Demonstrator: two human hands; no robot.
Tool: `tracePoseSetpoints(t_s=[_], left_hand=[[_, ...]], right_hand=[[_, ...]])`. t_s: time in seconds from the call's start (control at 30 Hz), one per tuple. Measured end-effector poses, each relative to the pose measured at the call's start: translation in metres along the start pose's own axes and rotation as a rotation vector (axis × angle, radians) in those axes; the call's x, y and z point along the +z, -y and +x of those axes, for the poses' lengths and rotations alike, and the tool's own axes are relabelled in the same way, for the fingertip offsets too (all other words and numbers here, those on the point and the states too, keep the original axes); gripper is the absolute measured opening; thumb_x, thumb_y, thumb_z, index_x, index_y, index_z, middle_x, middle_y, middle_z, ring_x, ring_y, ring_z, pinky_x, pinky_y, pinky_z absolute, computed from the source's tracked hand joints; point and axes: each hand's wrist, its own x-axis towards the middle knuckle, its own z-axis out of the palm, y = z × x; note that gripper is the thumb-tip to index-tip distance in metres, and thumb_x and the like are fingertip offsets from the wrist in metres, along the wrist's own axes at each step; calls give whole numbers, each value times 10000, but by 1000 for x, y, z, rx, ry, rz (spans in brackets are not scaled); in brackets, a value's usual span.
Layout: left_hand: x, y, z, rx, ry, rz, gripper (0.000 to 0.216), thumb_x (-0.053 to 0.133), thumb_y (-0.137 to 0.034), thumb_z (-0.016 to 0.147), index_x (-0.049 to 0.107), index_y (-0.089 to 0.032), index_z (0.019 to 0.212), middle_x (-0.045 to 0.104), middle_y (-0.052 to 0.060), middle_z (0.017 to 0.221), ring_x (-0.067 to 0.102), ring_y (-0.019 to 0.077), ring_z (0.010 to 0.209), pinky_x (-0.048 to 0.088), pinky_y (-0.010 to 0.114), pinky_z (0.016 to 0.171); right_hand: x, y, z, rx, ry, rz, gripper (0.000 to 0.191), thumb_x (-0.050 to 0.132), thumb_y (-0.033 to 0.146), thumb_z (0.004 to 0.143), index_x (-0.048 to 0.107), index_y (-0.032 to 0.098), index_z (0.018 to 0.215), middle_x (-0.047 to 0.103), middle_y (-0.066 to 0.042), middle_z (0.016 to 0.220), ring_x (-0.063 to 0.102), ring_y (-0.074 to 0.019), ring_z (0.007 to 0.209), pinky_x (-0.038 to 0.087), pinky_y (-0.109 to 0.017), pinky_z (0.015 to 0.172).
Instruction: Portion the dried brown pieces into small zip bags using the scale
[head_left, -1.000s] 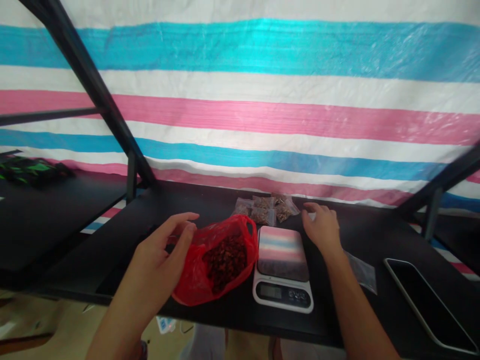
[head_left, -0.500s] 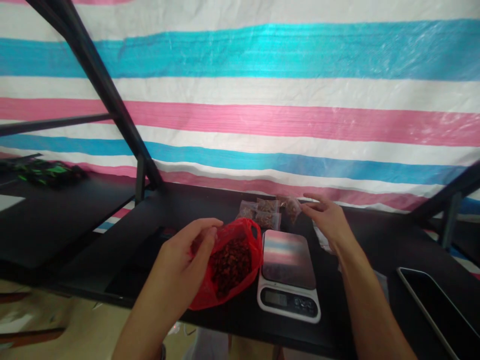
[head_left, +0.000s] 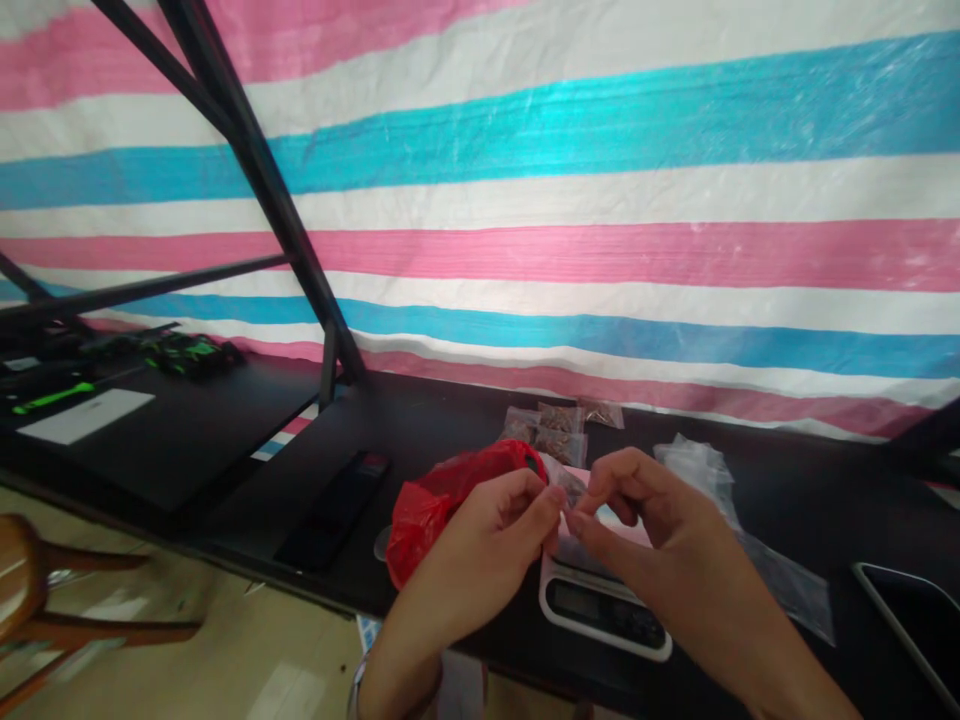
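Note:
My left hand (head_left: 487, 545) and my right hand (head_left: 652, 525) meet over a white digital kitchen scale (head_left: 604, 622). Both are closed, thumbs and fingers pinching a small clear plastic bag (head_left: 568, 482); its lower part is hidden behind the fingers. A red plastic bag (head_left: 424, 520) lies to the left of the scale, partly behind my left hand, its inside out of sight. Behind the scale lie several small clear packets (head_left: 562, 446) filled with brown bits, one packet (head_left: 602, 413) slightly apart at the right.
To the right are clear plastic bags (head_left: 694, 468) and a phone (head_left: 911, 620). A dark, flat, phone-like object (head_left: 334, 510) lies at the left. A black metal post (head_left: 281, 205) rises there, a striped sheet (head_left: 600, 250) hangs behind, and a wooden stool (head_left: 22, 575) stands below.
My right hand has come from the back of the table toward me, bringing a small bag to my left hand. My left hand has let go of the red bag. The view has turned left.

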Motion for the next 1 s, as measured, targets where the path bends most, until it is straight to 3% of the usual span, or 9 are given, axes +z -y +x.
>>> tracePoseSetpoints(t_s=[0.17,0.33,0.53,0.7,0.83,1.0], left_hand=[[-1,-5,0,-9,-14,-102,347,732,-470,887,560,-209,733,437,-94,558,284,67,490,235,229,506],[3,-7,2,102,-86,-86,329,702,-372,893,543,-201,662,524,-55,592,368,74,526,273,233,528],[-6,-7,-1,111,41,-128,351,788,-445,903,622,-185,736,552,-47,622,435,88,570,304,238,564],[-14,-5,-4,94,29,-61,345,780,-432,898,623,-183,719,584,-28,647,469,99,603,336,242,590],[-6,-3,-3,75,8,34,221,683,-313,903,601,-196,734,553,-51,641,442,94,578,336,235,569],[4,-7,-7,95,-318,290,222,613,-272,813,487,-223,637,477,-62,601,413,102,570,295,234,530]], right_hand=[[-2,8,-3,0,67,-115,45,702,232,812,687,254,775,596,29,753,521,-153,725,421,-270,657],[5,1,0,139,219,159,232,664,447,993,671,238,893,643,15,802,597,-144,745,484,-254,676],[8,-6,4,297,291,282,356,843,532,867,685,213,877,594,46,698,518,-110,618,423,-216,559],[8,-4,6,330,336,236,374,807,550,861,675,201,838,609,34,696,507,-109,592,417,-224,543],[15,-4,6,300,290,161,364,661,534,907,584,221,740,532,43,630,460,-114,561,361,-244,522],[20,0,6,186,3,-117,316,575,449,849,480,245,627,476,33,595,434,-127,566,327,-264,519]])
